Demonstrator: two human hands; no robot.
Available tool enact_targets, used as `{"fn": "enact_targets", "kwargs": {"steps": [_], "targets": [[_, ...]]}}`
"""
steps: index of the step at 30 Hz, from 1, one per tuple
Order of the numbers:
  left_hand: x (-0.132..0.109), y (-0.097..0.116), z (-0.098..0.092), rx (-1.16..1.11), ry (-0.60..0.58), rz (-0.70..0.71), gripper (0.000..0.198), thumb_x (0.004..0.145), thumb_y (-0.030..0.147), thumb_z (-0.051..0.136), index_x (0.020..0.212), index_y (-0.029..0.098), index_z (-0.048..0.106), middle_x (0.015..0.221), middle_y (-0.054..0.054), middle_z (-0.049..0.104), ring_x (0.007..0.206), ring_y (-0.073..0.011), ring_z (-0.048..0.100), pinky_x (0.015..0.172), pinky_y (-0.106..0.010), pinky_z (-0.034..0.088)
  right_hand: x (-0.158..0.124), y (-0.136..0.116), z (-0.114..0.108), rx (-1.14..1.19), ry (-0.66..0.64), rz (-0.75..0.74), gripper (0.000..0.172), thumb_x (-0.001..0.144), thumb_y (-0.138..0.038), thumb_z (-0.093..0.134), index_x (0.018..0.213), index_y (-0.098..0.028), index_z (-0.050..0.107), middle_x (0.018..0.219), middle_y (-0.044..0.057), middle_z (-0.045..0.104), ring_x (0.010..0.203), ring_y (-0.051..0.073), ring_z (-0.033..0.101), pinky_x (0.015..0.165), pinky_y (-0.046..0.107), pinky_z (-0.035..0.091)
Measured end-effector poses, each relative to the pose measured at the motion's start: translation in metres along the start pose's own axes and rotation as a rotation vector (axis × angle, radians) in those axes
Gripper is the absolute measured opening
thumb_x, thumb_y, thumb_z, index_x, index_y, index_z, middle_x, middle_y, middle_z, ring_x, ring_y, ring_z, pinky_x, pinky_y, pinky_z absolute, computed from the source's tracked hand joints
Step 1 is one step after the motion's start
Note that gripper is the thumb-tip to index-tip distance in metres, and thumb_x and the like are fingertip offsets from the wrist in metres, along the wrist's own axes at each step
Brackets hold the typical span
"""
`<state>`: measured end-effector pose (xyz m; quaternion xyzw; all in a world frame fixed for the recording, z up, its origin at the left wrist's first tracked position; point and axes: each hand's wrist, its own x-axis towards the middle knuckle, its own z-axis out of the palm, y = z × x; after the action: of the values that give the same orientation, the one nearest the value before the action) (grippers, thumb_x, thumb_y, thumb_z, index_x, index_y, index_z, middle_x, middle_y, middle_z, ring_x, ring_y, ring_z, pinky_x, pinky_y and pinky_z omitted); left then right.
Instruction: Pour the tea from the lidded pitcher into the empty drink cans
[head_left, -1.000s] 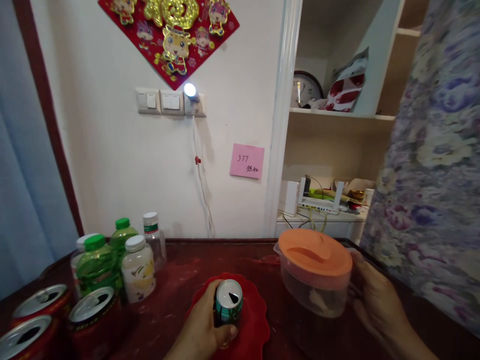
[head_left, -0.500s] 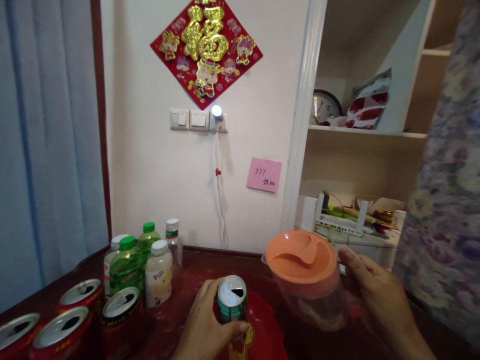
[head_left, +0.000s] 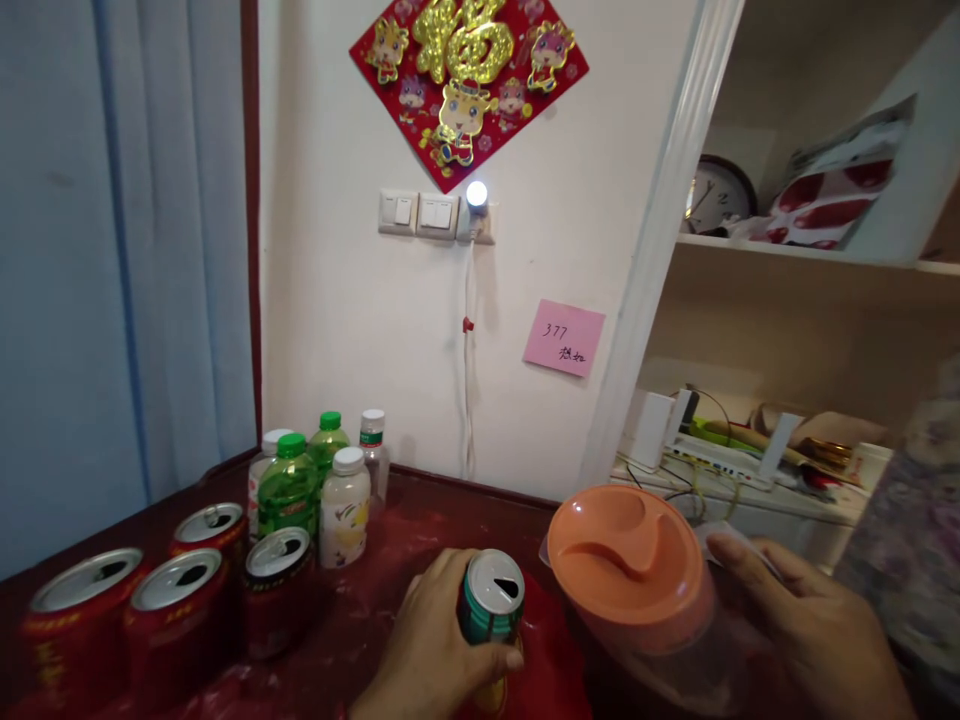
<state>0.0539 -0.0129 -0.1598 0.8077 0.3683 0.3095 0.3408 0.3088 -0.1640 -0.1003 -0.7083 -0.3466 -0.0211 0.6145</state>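
Left grip: I clasp the green can, worktop's near edge.
Right grip: I hold the tilted pitcher.
Risk: its orange lid may slip, spilling.

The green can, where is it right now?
The green can is low in the middle of the head view, gripped by the left hand, just left of the pitcher that the right hand holds.
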Motion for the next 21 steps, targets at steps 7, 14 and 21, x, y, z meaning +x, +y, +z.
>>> {"fn": "enact_targets", "kwargs": {"steps": [7,14,21], "targets": [[-0.002,0.0,0.002,0.026,-0.039,-0.049,0.057,0.061,0.029,0.088,0.115,0.025,0.068,0.117,-0.003,0.069,0.108,-0.0292,0.059,0.093,-0.036,0.042,-0.004,-0.007,-0.007,-0.187,-0.089,-0.001,0.057,0.074,-0.083,0.062,0.078,-0.027,0.074,0.081,-0.001,0.072,0.078,0.031,0.066,0.061,0.032,0.051],[-0.005,-0.001,0.004,0.023,-0.053,-0.053,0.067,0.055,0.034,0.096,0.116,0.027,0.068,0.117,-0.001,0.069,0.107,-0.0288,0.059,0.09,-0.036,0.04,0.001,0.008,-0.011,-0.301,-0.104,0.004,0.06,0.068,-0.085,0.062,0.079,-0.028,0.077,0.078,-0.001,0.072,0.073,0.032,0.069,0.055,0.034,0.055],[-0.007,-0.003,0.005,0.039,-0.06,-0.057,0.07,0.05,0.032,0.099,0.113,0.028,0.069,0.115,0.001,0.068,0.106,-0.0272,0.059,0.089,-0.035,0.04,-0.002,0.006,-0.005,-0.297,0.01,-0.068,0.04,0.068,-0.072,0.067,0.074,-0.033,0.077,0.081,-0.002,0.074,0.069,0.031,0.068,0.051,0.034,0.055]]}}
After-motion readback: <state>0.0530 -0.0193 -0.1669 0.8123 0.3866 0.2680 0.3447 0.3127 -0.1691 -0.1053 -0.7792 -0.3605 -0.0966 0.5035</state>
